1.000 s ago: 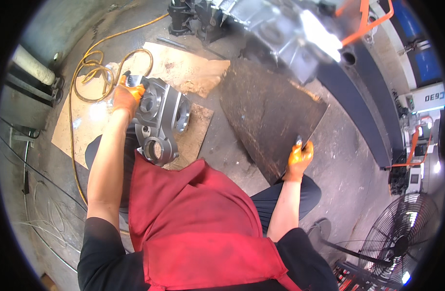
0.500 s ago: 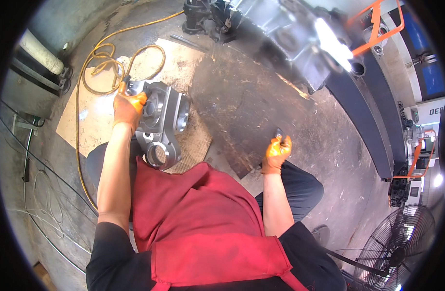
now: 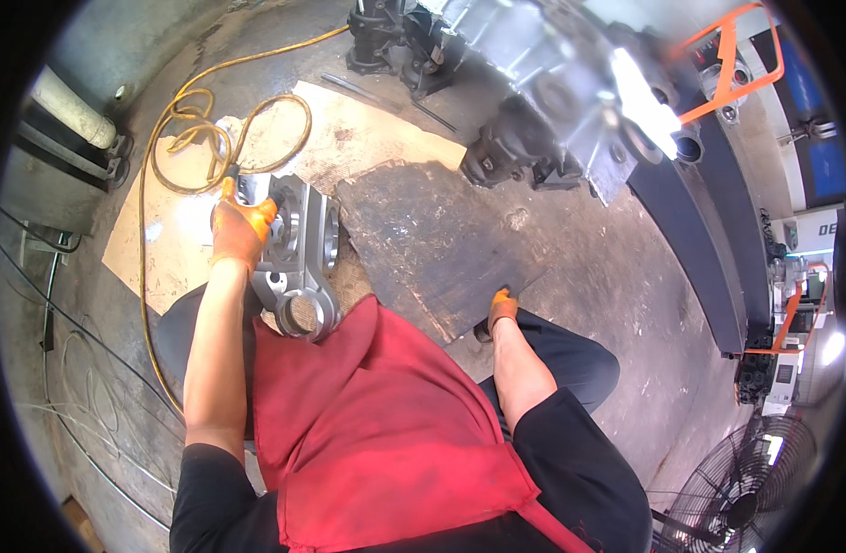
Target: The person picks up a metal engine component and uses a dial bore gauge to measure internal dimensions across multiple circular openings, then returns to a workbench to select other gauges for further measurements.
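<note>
My left hand (image 3: 241,230), in an orange glove, is closed round an air tool at the end of a yellow hose (image 3: 231,152); most of the tool is hidden by the glove. Right beside that hand, between my knees, stands a grey machined metal casting (image 3: 305,235) with a round ring (image 3: 299,315) at its near end. My right hand (image 3: 503,307), also gloved in orange, is low by my right knee, at the near right edge of a dark, stained sheet (image 3: 432,244). Its fingers are bent and partly turned away, so whatever they hold cannot be made out.
Light brown cardboard (image 3: 358,129) lies under the casting and hose loops. Large metal housings (image 3: 570,83) stand at the far right, with dark castings (image 3: 375,37) behind. Thin rods (image 3: 349,88) lie on the floor. A black fan (image 3: 745,498) stands at the near right.
My right hand has moved down and left toward my knee; the small dark metallic thing seen in it before no longer shows. My left hand stays beside the casting. The view has shifted slightly.
</note>
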`<act>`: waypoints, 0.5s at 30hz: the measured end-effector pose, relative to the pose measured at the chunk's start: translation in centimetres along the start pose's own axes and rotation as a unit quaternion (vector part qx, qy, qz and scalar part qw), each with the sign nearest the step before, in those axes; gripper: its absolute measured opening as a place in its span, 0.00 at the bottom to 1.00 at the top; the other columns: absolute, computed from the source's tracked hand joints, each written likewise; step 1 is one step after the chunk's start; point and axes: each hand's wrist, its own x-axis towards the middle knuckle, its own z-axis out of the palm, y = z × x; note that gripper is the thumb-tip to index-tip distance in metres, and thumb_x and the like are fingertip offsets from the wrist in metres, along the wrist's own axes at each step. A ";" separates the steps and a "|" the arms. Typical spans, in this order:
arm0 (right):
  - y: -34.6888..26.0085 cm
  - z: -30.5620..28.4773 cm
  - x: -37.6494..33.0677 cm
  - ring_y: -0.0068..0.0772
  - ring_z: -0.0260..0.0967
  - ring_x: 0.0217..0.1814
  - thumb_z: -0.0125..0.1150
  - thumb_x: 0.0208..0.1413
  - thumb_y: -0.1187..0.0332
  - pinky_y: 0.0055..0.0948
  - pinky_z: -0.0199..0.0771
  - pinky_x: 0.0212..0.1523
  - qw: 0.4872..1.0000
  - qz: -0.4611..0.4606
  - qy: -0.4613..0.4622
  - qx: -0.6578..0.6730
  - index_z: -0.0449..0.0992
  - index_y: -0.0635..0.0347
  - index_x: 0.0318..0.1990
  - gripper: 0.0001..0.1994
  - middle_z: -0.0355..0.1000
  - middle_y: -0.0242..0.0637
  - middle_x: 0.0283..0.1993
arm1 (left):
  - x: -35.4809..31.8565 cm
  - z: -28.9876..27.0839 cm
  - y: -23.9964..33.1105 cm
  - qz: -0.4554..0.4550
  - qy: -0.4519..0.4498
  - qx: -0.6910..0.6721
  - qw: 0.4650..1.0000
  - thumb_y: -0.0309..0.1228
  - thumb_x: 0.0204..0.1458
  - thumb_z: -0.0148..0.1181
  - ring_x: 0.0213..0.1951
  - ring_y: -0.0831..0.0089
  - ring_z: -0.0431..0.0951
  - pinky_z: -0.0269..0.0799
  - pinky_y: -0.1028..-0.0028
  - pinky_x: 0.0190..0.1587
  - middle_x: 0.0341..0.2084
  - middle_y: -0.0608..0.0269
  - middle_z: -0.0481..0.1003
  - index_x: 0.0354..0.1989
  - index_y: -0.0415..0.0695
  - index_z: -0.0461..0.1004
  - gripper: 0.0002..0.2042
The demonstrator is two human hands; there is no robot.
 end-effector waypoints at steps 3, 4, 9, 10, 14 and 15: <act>2.7 3.0 4.3 0.48 0.72 0.60 0.49 0.64 0.42 0.40 0.70 0.60 0.972 0.082 -0.137 -0.172 0.75 0.60 0.59 0.31 0.76 0.47 0.57 | -0.4 0.6 1.2 -0.039 -0.059 -0.136 0.988 0.22 0.44 0.63 0.24 0.80 0.66 0.64 0.78 0.27 0.24 0.70 0.70 0.67 0.23 0.55 0.39; 4.1 3.8 7.1 0.47 0.72 0.61 0.51 0.61 0.39 0.40 0.71 0.59 0.963 0.067 -0.147 -0.217 0.76 0.61 0.56 0.32 0.76 0.47 0.57 | -0.8 0.9 2.4 -0.030 -0.071 -0.162 0.984 0.21 0.45 0.62 0.23 0.82 0.65 0.61 0.80 0.26 0.24 0.73 0.68 0.67 0.26 0.55 0.38; -5.4 4.8 -5.7 0.54 0.75 0.52 0.64 0.50 0.50 0.45 0.74 0.52 0.970 -0.101 -0.012 -0.220 0.76 0.61 0.48 0.25 0.76 0.55 0.49 | -3.3 -3.5 2.4 0.002 0.013 -0.061 0.998 0.20 0.48 0.63 0.27 0.81 0.70 0.66 0.79 0.30 0.27 0.72 0.71 0.66 0.40 0.64 0.32; -5.5 6.4 -7.9 0.54 0.76 0.50 0.64 0.49 0.50 0.45 0.75 0.50 0.972 -0.153 0.002 -0.175 0.76 0.59 0.47 0.25 0.77 0.53 0.48 | -2.7 -3.4 1.4 0.018 0.017 -0.087 0.996 0.21 0.48 0.65 0.29 0.80 0.72 0.68 0.79 0.32 0.29 0.71 0.72 0.66 0.41 0.65 0.32; -9.7 11.2 -15.5 0.62 0.75 0.53 0.65 0.49 0.45 0.47 0.75 0.52 0.908 -0.232 -0.347 0.012 0.79 0.66 0.46 0.30 0.76 0.63 0.48 | -4.1 -1.0 7.1 0.003 -0.038 -0.176 0.984 0.26 0.49 0.69 0.36 0.78 0.75 0.71 0.78 0.38 0.37 0.64 0.76 0.68 0.40 0.63 0.35; -11.8 11.6 -17.6 0.62 0.75 0.54 0.64 0.51 0.43 0.47 0.74 0.53 0.869 -0.236 -0.432 0.046 0.78 0.67 0.51 0.33 0.76 0.63 0.48 | -3.5 -0.9 5.8 0.074 -0.068 -0.148 0.984 0.28 0.49 0.69 0.37 0.78 0.75 0.71 0.77 0.38 0.38 0.61 0.77 0.69 0.39 0.61 0.36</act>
